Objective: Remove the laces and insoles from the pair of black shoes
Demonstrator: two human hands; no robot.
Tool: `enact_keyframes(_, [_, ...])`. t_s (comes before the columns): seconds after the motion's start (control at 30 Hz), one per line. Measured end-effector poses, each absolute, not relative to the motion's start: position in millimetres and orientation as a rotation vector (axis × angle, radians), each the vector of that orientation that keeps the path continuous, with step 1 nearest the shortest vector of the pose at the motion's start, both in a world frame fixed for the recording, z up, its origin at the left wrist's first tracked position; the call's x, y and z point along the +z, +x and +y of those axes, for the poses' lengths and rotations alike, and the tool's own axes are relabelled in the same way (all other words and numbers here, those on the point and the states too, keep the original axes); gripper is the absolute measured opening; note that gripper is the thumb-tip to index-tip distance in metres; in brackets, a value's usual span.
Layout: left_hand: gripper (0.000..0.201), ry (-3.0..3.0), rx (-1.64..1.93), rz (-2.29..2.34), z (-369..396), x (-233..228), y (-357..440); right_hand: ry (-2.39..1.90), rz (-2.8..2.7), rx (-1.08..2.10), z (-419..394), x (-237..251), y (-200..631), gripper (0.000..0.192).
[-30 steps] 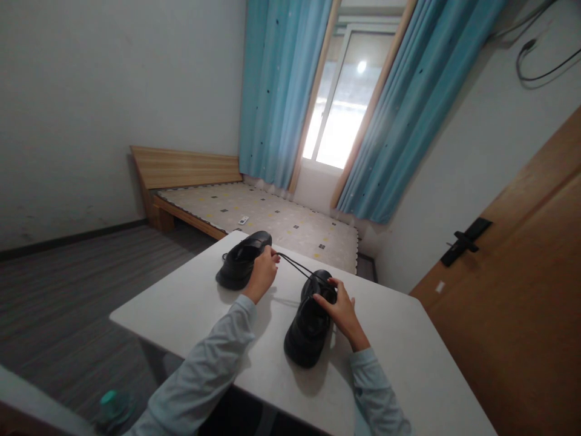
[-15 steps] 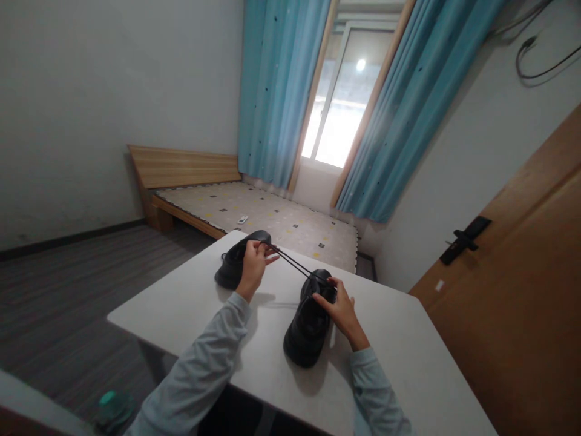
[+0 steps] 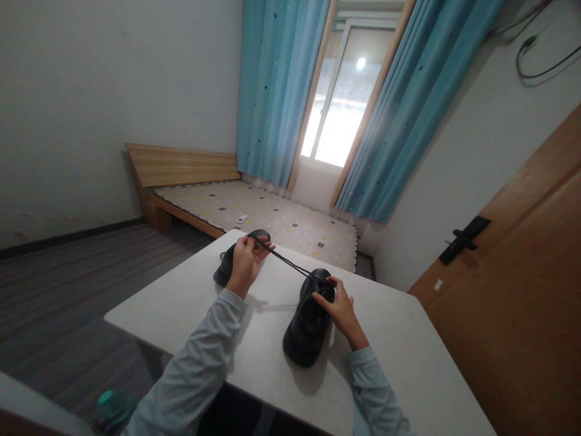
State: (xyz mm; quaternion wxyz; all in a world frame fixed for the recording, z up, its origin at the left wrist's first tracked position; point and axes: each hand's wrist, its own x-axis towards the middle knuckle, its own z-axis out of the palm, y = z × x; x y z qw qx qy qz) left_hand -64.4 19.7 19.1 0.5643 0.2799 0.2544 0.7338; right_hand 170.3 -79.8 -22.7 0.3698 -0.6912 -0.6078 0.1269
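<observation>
While left hand pinches taut lace, right hand pressing near shoe: risk of tip slipping, or far shoe nudged off table edge.

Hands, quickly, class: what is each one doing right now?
Left hand: closed, pinching the black shoelace pulled taut from the near shoe.
Right hand: fingers resting on the near shoe; a grip cannot be told.

Home bedroom, bed, blue curtains

grey walls, blue curtains – bright window, wooden bed, white table
</observation>
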Motion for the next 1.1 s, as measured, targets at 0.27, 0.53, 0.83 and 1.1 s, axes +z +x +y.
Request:
enact_keyframes(0.27, [0.011, 0.886, 1.856, 0.557, 19.4, 28.0, -69.1, -1.776, -1.559, 0.350, -79.3, -23.5, 168.4, 0.065])
enact_keyframes(0.53, [0.008, 1.215, 1.890, 0.667, 27.5, 41.8, -68.9, -1.756, -1.577, 0.308, -77.9, -26.5, 168.5, 0.062])
enact_keyframes(0.83, [0.004, 1.462, 2.008, 0.707, 30.3, 80.0, -64.4, -1.767, -1.569, 0.312, -78.6, -29.0, 169.4, 0.064])
enact_keyframes(1.1, [0.004, 1.567, 2.080, 0.598, 23.8, 114.1, -56.0, -1.783, -1.575, 0.346, -80.6, -28.3, 168.3, 0.065])
